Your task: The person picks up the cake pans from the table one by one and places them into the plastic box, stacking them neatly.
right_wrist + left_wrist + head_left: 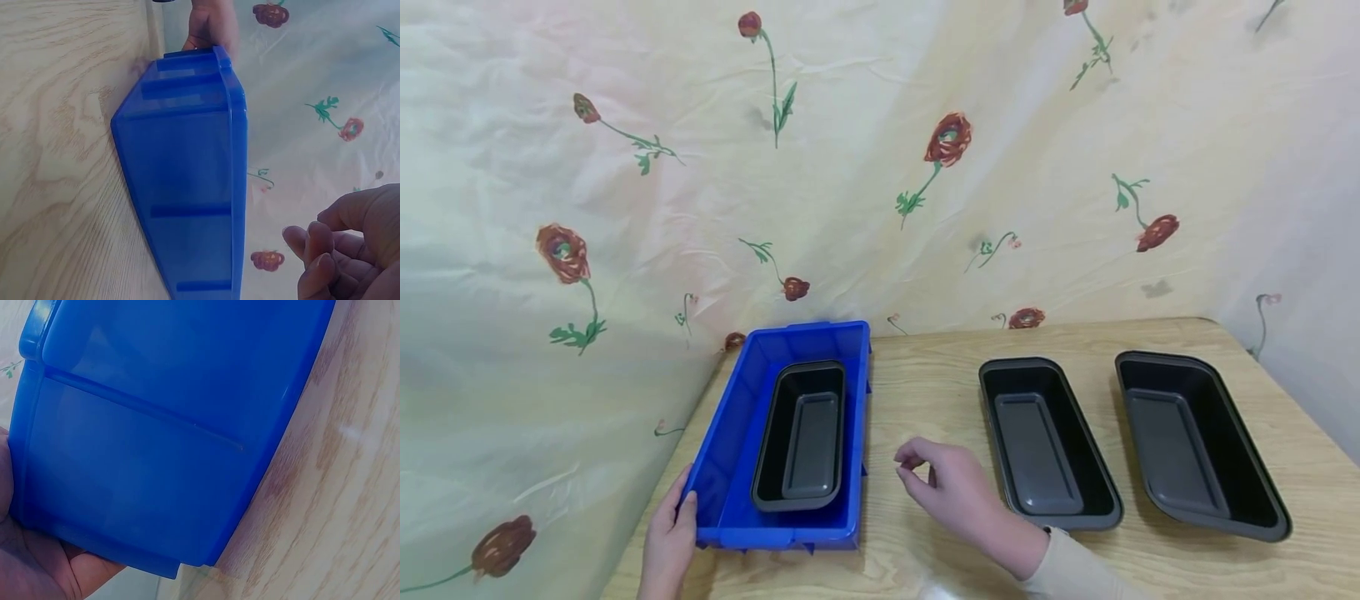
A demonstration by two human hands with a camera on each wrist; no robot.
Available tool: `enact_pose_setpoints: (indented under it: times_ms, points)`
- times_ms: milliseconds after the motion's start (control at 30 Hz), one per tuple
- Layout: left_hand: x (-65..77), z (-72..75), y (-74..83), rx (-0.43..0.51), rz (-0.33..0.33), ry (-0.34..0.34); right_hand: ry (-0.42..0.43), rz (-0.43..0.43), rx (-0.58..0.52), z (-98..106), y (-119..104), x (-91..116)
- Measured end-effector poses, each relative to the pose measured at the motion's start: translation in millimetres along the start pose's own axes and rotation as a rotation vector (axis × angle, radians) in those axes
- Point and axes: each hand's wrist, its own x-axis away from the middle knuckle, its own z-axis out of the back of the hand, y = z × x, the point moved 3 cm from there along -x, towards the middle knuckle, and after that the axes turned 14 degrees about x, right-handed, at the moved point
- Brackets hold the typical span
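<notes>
A blue plastic bin [715,492] sits on the left part of the table with a dark loaf pan [812,450] lying inside it, nearer its right wall. My left hand [670,533] grips the bin's near-left corner, thumb over the rim; the left wrist view shows the hand [37,562] against the blue wall. To the right of the bin, my right hand [951,483] hovers with loosely bent fingers and nothing between them. In the right wrist view its fingers [319,237] are apart from the bin [187,162].
Two more dark loaf pans, a middle one [1037,450] and a far-right one [1180,442], stand on the wooden table [917,392] right of my right hand. Flower-patterned cloth [850,183] hangs behind the table and along its left side.
</notes>
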Motion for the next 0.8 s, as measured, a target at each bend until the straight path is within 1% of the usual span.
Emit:
enact_pose_setpoints:
  times_ms: [133,300,367,433,600,800]
  points:
    - [0.1,-0.1,0.0,0.005,-0.007,-0.001,0.015,-0.023,0.010,11.0,4.9,8.3]
    - [-0.1,0.5,-0.8,0.011,-0.007,-0.002,0.099,-0.008,0.046,24.7,11.5,18.8]
    - [-0.3,0.4,-1.0,0.013,-0.004,-0.004,0.119,-0.013,0.047,29.7,14.9,22.7]
    - [-0.4,0.4,-1.2,0.016,0.001,-0.006,0.121,-0.039,0.046,34.7,18.4,26.4]
    - [-0.3,0.6,-1.9,0.034,0.009,-0.011,0.091,-0.137,0.059,48.5,28.7,34.8]
    - [-0.7,2.4,-1.7,0.020,0.008,-0.016,0.121,-0.171,0.109,66.2,43.1,46.9]
